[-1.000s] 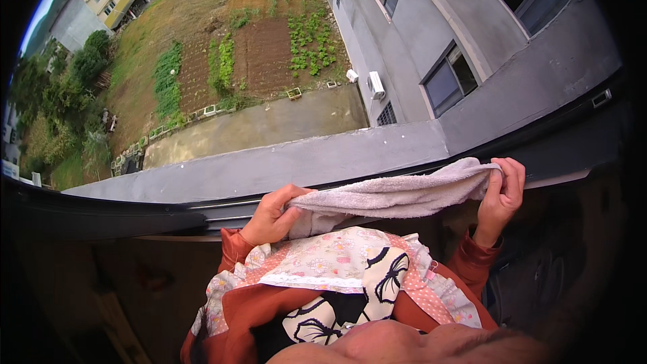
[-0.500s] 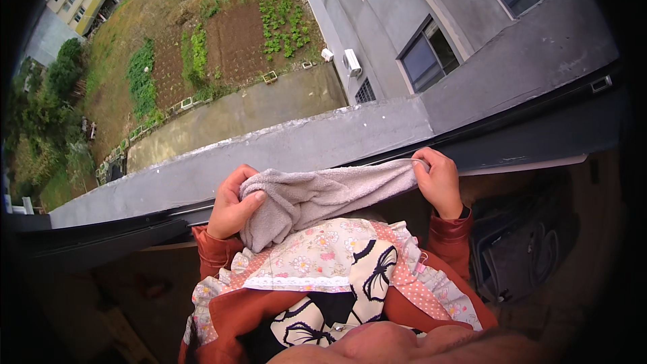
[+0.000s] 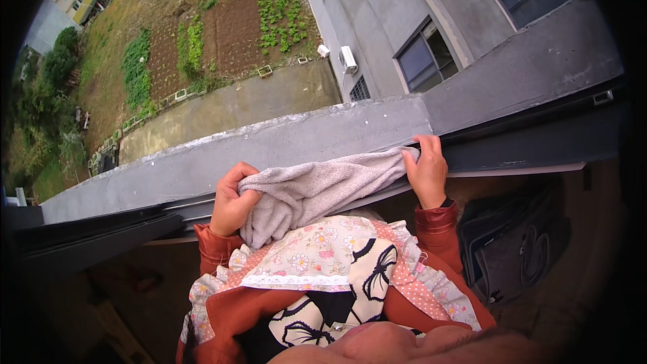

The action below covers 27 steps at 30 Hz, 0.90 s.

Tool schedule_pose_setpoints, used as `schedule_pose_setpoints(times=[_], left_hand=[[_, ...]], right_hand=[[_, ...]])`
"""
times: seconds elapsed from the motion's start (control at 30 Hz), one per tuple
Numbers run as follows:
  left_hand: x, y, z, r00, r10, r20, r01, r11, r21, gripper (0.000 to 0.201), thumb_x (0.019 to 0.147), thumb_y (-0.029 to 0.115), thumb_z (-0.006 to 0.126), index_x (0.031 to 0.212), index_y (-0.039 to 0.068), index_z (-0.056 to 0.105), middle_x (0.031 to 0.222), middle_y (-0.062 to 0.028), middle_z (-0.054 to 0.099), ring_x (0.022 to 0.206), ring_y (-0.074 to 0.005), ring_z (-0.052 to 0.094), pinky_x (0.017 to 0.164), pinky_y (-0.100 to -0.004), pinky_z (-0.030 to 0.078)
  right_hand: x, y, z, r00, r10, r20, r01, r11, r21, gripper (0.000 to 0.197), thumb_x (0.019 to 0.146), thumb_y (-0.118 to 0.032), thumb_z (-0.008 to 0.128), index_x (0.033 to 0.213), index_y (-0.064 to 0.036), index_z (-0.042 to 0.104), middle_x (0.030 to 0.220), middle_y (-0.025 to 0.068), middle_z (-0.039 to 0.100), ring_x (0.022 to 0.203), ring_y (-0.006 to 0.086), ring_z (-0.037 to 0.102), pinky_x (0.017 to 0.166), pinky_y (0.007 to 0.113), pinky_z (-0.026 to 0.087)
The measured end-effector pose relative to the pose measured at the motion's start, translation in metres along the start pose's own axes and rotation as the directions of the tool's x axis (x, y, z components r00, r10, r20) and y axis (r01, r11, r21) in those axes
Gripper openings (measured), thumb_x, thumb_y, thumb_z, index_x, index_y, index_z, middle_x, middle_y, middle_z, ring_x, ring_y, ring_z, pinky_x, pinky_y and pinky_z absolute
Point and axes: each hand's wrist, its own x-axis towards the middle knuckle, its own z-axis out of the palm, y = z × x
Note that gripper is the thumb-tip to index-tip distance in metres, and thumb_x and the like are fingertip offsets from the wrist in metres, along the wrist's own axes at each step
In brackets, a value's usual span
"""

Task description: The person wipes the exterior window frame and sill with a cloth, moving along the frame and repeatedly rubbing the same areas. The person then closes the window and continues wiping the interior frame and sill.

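A grey towel (image 3: 317,192) is stretched between both hands just above a dark window track (image 3: 526,145). My left hand (image 3: 232,201) bunches its left end in a closed fist. My right hand (image 3: 426,170) pinches its right end against the track's edge. Both arms wear rust-red sleeves, and a floral frilled apron (image 3: 317,263) covers my front below the towel.
A grey concrete ledge (image 3: 303,138) runs beyond the window track. Far below lie a garden plot (image 3: 222,34), a paved strip and a grey building wall with windows (image 3: 418,61). A dark bag (image 3: 519,243) sits on the floor at the right.
The view has swung left and down along the ledge. Both hands have lowered the towel toward the window track, and my left hand has gathered more cloth into its fist.
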Motion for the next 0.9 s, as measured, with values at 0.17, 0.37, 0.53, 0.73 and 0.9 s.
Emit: schedule_pose_setpoints(times=[0.17, 0.37, 0.53, 0.73, 0.9], left_hand=[[-0.001, 0.004, 0.002, 1.000, 0.000, 0.012, 0.000, 1.000, -0.024, 0.012, 0.079, -0.002, 0.059, 0.090, 0.002, 0.059, 0.084, 0.0019, 0.057, 0.079, -0.0055, 0.049, 0.071, -0.0210, 0.040], [-0.005, 0.003, 0.001, 1.000, -0.002, -0.018, 0.002, 1.000, -0.011, 0.013, 0.078, -0.002, 0.060, 0.090, 0.002, 0.059, 0.083, 0.0015, 0.057, 0.078, -0.0061, 0.049, 0.070, -0.0215, 0.039], [-0.018, -0.004, -0.007, 0.986, 0.161, 0.035, -0.163, 0.985, 0.050, 0.018, 0.072, -0.004, 0.061, 0.088, 0.002, 0.059, 0.080, -0.0028, 0.060, 0.072, -0.0109, 0.053, 0.066, -0.0241, 0.041], [-0.031, 0.003, -0.015, 0.943, 0.327, 0.065, -0.319, 0.941, -0.110, 0.018, 0.067, -0.007, 0.061, 0.084, 0.001, 0.059, 0.075, -0.0082, 0.062, 0.064, -0.0163, 0.056, 0.062, -0.0288, 0.044], [-0.045, 0.005, -0.035, 0.929, 0.371, -0.005, -0.362, 0.902, -0.233, 0.018, 0.067, -0.007, 0.061, 0.083, 0.001, 0.059, 0.073, -0.0083, 0.061, 0.063, -0.0161, 0.054, 0.061, -0.0292, 0.043]], right_hand=[[-0.009, -0.039, -0.020, 0.931, -0.218, 0.292, 0.119, 0.939, 0.323, 0.020, 0.083, -0.013, 0.070, 0.100, -0.0031, 0.065, 0.101, 0.0113, 0.065, 0.080, 0.0327, 0.065, 0.067, 0.039, 0.052], [-0.022, -0.057, -0.001, 0.850, -0.235, 0.471, 0.217, 0.972, 0.093, 0.032, 0.088, -0.020, 0.066, 0.114, -0.0031, 0.060, 0.113, 0.0127, 0.061, 0.086, 0.0352, 0.066, 0.068, 0.041, 0.055], [-0.015, -0.059, 0.004, 0.812, -0.277, 0.514, 0.259, 0.960, 0.107, 0.032, 0.085, -0.016, 0.068, 0.112, -0.0003, 0.058, 0.107, 0.0153, 0.059, 0.083, 0.0366, 0.065, 0.065, 0.042, 0.054], [-0.014, -0.065, 0.020, 0.772, -0.423, 0.474, 0.363, 0.906, 0.216, 0.024, 0.084, -0.011, 0.066, 0.103, 0.0009, 0.057, 0.098, 0.0163, 0.057, 0.075, 0.0363, 0.064, 0.061, 0.043, 0.053], [-0.025, -0.100, 0.041, 0.749, -0.480, 0.456, 0.458, 0.873, 0.166, 0.014, 0.073, -0.001, 0.061, 0.085, 0.0025, 0.054, 0.085, 0.0176, 0.055, 0.060, 0.0339, 0.063, 0.051, 0.040, 0.053]])
